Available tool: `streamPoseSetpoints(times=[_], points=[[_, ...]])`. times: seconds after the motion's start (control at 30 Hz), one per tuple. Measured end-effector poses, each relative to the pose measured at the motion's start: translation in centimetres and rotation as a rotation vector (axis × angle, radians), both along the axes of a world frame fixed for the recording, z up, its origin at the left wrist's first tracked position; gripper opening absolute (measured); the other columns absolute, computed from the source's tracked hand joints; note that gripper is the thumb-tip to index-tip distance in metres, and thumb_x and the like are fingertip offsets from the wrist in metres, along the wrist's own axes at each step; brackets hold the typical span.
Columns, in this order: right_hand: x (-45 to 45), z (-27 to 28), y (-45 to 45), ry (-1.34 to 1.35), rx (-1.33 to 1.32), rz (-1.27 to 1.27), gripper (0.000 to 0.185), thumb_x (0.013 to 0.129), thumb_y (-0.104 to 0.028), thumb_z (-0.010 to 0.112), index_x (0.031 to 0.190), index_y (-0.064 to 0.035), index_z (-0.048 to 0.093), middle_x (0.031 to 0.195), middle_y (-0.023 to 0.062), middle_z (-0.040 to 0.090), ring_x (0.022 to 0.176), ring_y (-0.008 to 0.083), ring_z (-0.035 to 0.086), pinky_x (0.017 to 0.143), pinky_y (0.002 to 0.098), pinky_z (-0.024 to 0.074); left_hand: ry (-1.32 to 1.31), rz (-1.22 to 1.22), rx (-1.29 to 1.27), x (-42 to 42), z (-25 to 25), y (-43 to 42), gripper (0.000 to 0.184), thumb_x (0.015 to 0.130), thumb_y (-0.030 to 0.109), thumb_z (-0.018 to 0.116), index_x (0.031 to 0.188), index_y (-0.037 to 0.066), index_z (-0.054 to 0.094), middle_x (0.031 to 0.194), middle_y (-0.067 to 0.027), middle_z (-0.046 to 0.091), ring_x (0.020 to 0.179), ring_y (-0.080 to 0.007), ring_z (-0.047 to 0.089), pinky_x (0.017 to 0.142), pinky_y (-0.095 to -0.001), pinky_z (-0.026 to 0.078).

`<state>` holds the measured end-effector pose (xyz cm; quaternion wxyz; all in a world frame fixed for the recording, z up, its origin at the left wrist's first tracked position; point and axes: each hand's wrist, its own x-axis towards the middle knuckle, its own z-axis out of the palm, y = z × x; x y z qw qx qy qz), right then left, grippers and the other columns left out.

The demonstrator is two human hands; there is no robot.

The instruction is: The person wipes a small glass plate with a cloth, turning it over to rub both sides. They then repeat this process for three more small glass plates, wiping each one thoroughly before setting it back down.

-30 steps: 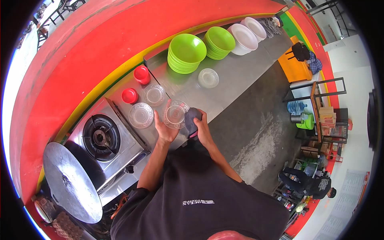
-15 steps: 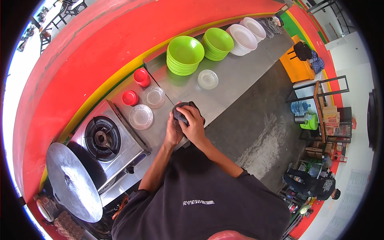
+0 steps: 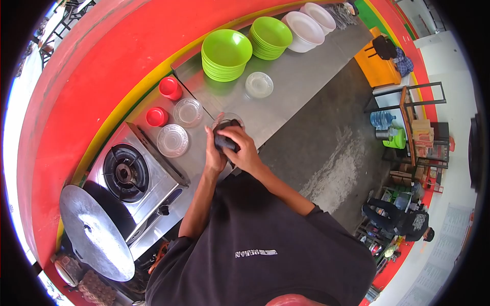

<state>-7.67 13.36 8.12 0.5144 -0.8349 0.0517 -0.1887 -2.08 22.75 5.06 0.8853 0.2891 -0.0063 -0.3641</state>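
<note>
In front of my chest, my left hand (image 3: 216, 154) grips a clear glass dish (image 3: 236, 117), whose rim shows beyond the knuckles. My right hand (image 3: 245, 152) is closed on a black cloth (image 3: 223, 142) pressed against the dish. The cloth covers most of the dish, and some left fingers are hidden behind it. Just left on the steel counter (image 3: 296, 97) lie two similar clear dishes, a nearer one (image 3: 172, 141) and a farther one (image 3: 188, 112). Another clear dish (image 3: 259, 84) rests farther ahead.
Red cups (image 3: 170, 88) stand near the wall. Stacked green bowls (image 3: 227, 53) and white bowls (image 3: 303, 30) line the counter's far side. A gas stove (image 3: 153, 171) and a large metal lid (image 3: 97, 234) are at left. Another person (image 3: 408, 224) stands at far right.
The rim of the dish now shows past the cloth, where it was hidden before. Both hands have shifted slightly left, and the view has shifted a little.
</note>
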Motion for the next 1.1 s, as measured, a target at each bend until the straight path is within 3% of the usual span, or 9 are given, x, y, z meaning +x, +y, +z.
streamPoseSetpoints(times=[0.1, 0.23, 0.27, 0.47, 0.57, 0.8, 0.9, 1.1], points=[[1.1, -0.2, -1.2, -0.052, -0.238, -0.149, 0.048, 0.07, 0.001, 0.072, 0.116, -0.0101, 0.067, 0.113, 0.0109, 0.062, 0.108, 0.0342, 0.058, 0.095, 0.043, 0.0487, -0.016, -0.012, 0.099, -0.7, 0.0, -0.4, 0.071, 0.103, 0.062, 0.021, 0.151, 0.01, 0.033, 0.141, -0.0117, 0.051, 0.132, -0.0293, 0.049, 0.112, -0.0438, 0.038], [1.0, -0.1, -2.3, -0.071, -0.347, -0.192, 0.049, 0.069, 0.003, 0.071, 0.116, -0.0099, 0.066, 0.113, 0.0096, 0.061, 0.104, 0.034, 0.057, 0.091, 0.0441, 0.0493, -0.096, 0.008, 0.037, -0.1, 0.9, -0.1, 0.071, 0.103, 0.06, 0.028, 0.153, 0.009, 0.027, 0.142, -0.0156, 0.047, 0.128, -0.029, 0.052, 0.108, -0.0428, 0.043], [0.6, -0.1, -2.2, -0.044, -0.287, -0.225, 0.048, 0.069, 0.001, 0.071, 0.115, -0.0092, 0.066, 0.112, 0.0095, 0.062, 0.104, 0.0335, 0.057, 0.092, 0.0455, 0.0479, -0.087, -0.006, 0.026, 0.1, 0.9, 0.3, 0.074, 0.102, 0.06, 0.033, 0.154, 0.009, 0.022, 0.141, -0.0186, 0.047, 0.127, -0.0314, 0.052, 0.106, -0.0435, 0.045], [-1.7, 0.4, -1.6, -0.032, -0.273, -0.021, 0.047, 0.068, 0.001, 0.071, 0.114, -0.0083, 0.068, 0.109, 0.0092, 0.065, 0.102, 0.0314, 0.059, 0.092, 0.0435, 0.048, -0.143, 0.043, 0.07, 1.0, 1.0, -0.2, 0.072, 0.102, 0.062, 0.026, 0.154, 0.012, 0.024, 0.135, -0.0187, 0.054, 0.125, -0.0314, 0.054, 0.107, -0.0463, 0.043], [-1.7, -0.1, -1.3, 0.005, -0.064, 0.044, 0.049, 0.068, 0.0, 0.073, 0.115, -0.0099, 0.068, 0.111, 0.0089, 0.064, 0.107, 0.0329, 0.057, 0.092, 0.0428, 0.0495, -0.074, -0.055, 0.067, 0.7, 1.5, -0.1, 0.07, 0.103, 0.06, 0.025, 0.151, 0.01, 0.03, 0.135, -0.0172, 0.054, 0.125, -0.0306, 0.054, 0.107, -0.0453, 0.043], [0.3, -0.4, -3.1, -0.114, -0.311, -0.121, 0.051, 0.067, 0.003, 0.071, 0.116, -0.0109, 0.067, 0.111, 0.0083, 0.064, 0.103, 0.0331, 0.059, 0.092, 0.0428, 0.0498, -0.063, -0.102, 0.137, -0.7, 0.4, -0.1, 0.069, 0.106, 0.055, 0.022, 0.149, 0.002, 0.032, 0.139, -0.0135, 0.051, 0.127, -0.0282, 0.053, 0.109, -0.0416, 0.043], [-0.1, -0.3, -2.4, -0.096, -0.284, -0.198, 0.05, 0.067, 0.001, 0.072, 0.115, -0.0097, 0.067, 0.106, 0.009, 0.064, 0.098, 0.0324, 0.06, 0.089, 0.0431, 0.0495, -0.094, 0.006, 0.154, -0.6, 1.1, -0.1, 0.069, 0.105, 0.055, 0.024, 0.15, 0.003, 0.03, 0.136, -0.0167, 0.052, 0.126, -0.0296, 0.054, 0.107, -0.0425, 0.044], [-2.2, 0.5, -0.5, -0.041, -0.29, -0.108, 0.047, 0.065, -0.004, 0.075, 0.111, -0.0074, 0.066, 0.095, 0.0103, 0.062, 0.086, 0.0313, 0.06, 0.078, 0.0402, 0.0494, -0.163, -0.003, 0.162, 0.5, 1.3, 0.8, 0.074, 0.102, 0.063, 0.026, 0.153, 0.009, 0.026, 0.126, -0.0226, 0.06, 0.121, -0.0303, 0.057, 0.106, -0.0442, 0.043]])
